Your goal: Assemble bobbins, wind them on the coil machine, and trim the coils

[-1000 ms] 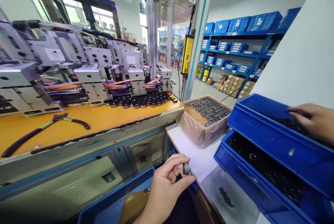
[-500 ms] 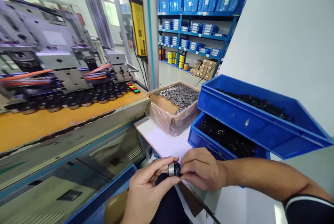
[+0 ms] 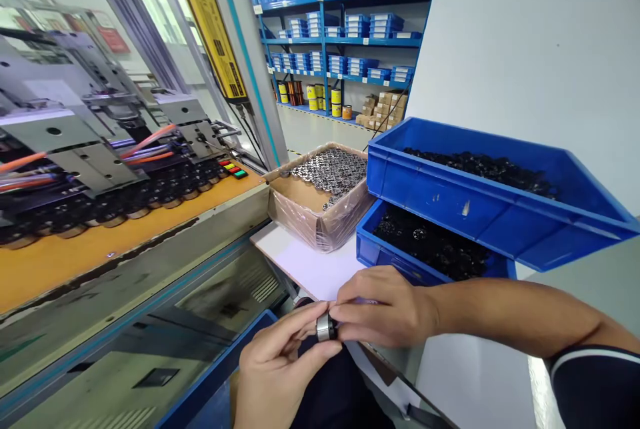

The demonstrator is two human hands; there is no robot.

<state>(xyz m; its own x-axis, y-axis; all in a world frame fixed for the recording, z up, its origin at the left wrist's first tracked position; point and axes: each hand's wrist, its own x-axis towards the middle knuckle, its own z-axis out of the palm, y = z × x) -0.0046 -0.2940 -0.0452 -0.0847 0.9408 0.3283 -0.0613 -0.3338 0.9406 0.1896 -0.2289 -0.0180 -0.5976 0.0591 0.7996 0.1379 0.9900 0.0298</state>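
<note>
Between my hands is a small round metal motor core with a black plastic end piece (image 3: 325,327). My left hand (image 3: 280,359) pinches its metal rim between thumb and fingers. From the other side my right hand (image 3: 383,309) presses its closed fingers on the black end, which they partly hide. Just beyond my hands stands an open cardboard box (image 3: 320,225) lined with clear plastic, holding rows of metal cores (image 3: 335,172). Two stacked blue bins (image 3: 480,215) to the right contain many black plastic parts (image 3: 485,169).
At left, a machine (image 3: 95,155) with orange tubes stands over an orange work surface (image 3: 150,229) carrying rows of black-topped cores. Coloured buttons (image 3: 233,169) sit at its corner. A yellow safety sensor (image 3: 213,32) hangs on the frame post. Blue shelving (image 3: 345,42) stands behind.
The camera view has swung, so the surroundings appear shifted. My right fingers have closed further over the black end piece; my left hand keeps its hold on the metal core.
</note>
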